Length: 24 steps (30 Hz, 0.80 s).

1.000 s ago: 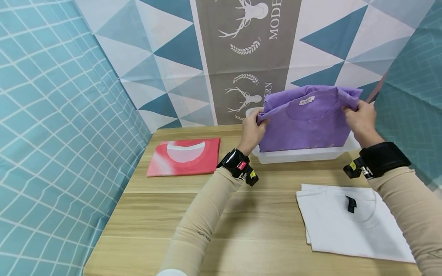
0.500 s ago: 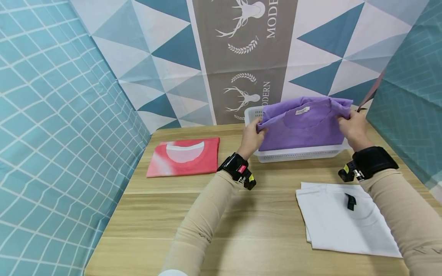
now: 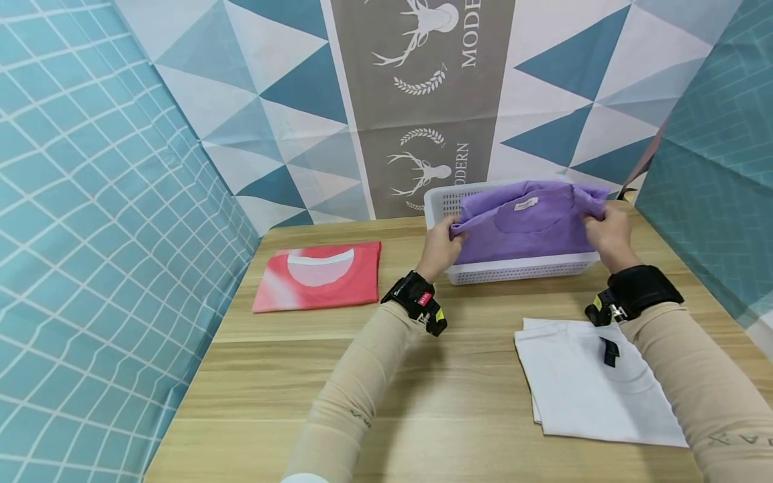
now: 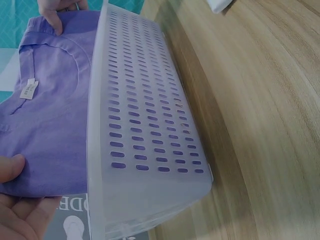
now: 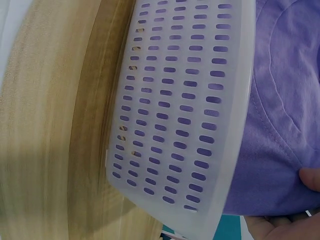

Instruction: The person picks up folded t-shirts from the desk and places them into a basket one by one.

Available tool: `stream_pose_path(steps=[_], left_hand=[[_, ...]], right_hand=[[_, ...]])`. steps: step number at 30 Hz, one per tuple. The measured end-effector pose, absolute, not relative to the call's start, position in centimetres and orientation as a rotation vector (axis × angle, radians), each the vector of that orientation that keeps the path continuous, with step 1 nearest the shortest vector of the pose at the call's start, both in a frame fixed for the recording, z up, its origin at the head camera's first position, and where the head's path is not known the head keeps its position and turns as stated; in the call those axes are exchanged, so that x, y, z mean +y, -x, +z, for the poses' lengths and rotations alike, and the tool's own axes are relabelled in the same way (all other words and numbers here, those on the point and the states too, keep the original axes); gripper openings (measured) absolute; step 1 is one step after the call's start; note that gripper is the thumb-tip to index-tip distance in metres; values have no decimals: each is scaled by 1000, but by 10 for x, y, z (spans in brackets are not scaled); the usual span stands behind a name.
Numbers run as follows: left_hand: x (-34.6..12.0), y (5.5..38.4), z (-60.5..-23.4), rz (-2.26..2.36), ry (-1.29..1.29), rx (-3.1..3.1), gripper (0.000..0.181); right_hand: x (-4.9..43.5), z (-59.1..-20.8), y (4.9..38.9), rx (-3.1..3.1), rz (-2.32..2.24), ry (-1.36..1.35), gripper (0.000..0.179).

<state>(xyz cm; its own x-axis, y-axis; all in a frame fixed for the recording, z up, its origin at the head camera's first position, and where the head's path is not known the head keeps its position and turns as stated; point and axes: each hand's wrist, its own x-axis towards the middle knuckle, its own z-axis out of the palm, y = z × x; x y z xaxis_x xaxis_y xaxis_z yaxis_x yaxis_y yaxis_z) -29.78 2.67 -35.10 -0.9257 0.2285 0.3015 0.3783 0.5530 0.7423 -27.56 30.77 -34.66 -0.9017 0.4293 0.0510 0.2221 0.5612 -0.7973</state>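
A folded purple T-shirt point(image 3: 525, 231) stands partly inside a white perforated plastic basket point(image 3: 519, 270), its collar and white label facing up. My left hand point(image 3: 439, 249) pinches the shirt's left upper edge, thumb on the near face, as the left wrist view shows with the hand point(image 4: 20, 200) at its lower left. At the opposite upper corner my right hand point(image 3: 608, 235) grips the cloth; in the right wrist view its thumb point(image 5: 311, 178) lies on the purple fabric. Through the basket's slots the lower part of the shirt shows purple.
A folded red and pink T-shirt point(image 3: 320, 276) lies left of the basket on the wooden table point(image 3: 362, 376). To the front right is a folded white T-shirt point(image 3: 594, 389) with a black tag, partly under my right forearm. Patterned cloth walls point(image 3: 290, 100) stand behind and at both sides.
Both hands have moved down with the purple T-shirt, which has sunk deeper into the basket. More of the basket's rim and front wall shows now. The red and white T-shirts stay put.
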Motion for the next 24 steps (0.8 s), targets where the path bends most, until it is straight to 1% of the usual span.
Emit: stream_pose_path(steps=[4,14,24], left_hand=[[29,299,-353,-1303,496,-2629,25],[33,299,-361,-1353,413,-2643,23],[38,298,-365,-1420,354,-2682,31]], right_hand=[[307,-349,275,-2563,1237,561,45],[299,-350,276,-2556,1247,554,41],[293,-354,280,-2566,1285,527,39]])
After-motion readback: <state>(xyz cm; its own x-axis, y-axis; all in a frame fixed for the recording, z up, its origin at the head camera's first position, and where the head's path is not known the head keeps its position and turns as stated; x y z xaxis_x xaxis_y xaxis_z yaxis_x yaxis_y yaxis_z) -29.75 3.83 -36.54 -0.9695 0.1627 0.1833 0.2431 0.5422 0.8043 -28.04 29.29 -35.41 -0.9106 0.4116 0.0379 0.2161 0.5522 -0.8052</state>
